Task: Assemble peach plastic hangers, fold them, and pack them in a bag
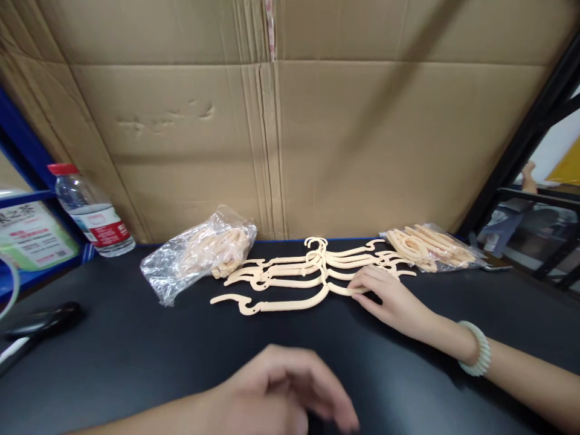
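Observation:
Several cream-coloured folding clothes hangers [290, 305] lie in a row on the black table, their arms spread and hooks pointing away from me. My right hand [392, 297] has its thumb and fingers closed on the right arm of the nearest hanger. Below the row, close to the front, my left hand [276, 393] is lifted and blurred; its fingers curve loosely, with a gap between thumb and fingers and nothing seen in it. The lower part of that hand is cut off by the picture edge.
A clear plastic bag [203, 254] with folded hangers lies back left, another bag [435, 248] back right. A red-capped bottle [99, 217] stands at the left, with a black object [43, 320] nearer me. Cardboard [362, 139] walls the back; a dark metal frame [521, 145] stands right.

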Action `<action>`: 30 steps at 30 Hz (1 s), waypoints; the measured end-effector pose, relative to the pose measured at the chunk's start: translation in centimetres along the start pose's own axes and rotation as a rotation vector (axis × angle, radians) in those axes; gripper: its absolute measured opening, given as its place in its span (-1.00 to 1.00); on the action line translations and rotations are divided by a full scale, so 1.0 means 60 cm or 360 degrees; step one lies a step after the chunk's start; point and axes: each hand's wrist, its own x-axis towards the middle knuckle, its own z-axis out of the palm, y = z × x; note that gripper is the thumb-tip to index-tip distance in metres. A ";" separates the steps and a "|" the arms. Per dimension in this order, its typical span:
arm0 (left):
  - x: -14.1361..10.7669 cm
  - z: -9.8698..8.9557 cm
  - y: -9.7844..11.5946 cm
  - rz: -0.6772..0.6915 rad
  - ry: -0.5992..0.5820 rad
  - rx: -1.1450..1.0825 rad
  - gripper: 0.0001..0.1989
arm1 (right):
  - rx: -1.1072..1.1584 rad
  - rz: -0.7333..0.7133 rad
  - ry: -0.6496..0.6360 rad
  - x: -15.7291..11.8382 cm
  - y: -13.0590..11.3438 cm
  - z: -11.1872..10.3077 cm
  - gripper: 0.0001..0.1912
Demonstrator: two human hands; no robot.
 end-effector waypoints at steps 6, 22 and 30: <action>0.026 -0.019 -0.019 0.0125 0.0966 -0.0184 -0.86 | 0.0022 0.0097 0.0105 -0.007 -0.004 0.001 -0.93; 0.027 -0.030 -0.037 0.0353 0.1651 -0.0070 -0.51 | 0.0062 0.0353 0.0687 -0.013 -0.009 -0.011 -0.80; 0.019 -0.048 -0.029 0.0364 0.1110 0.0995 -0.41 | -0.0093 0.0074 0.0396 -0.018 -0.031 -0.007 -0.83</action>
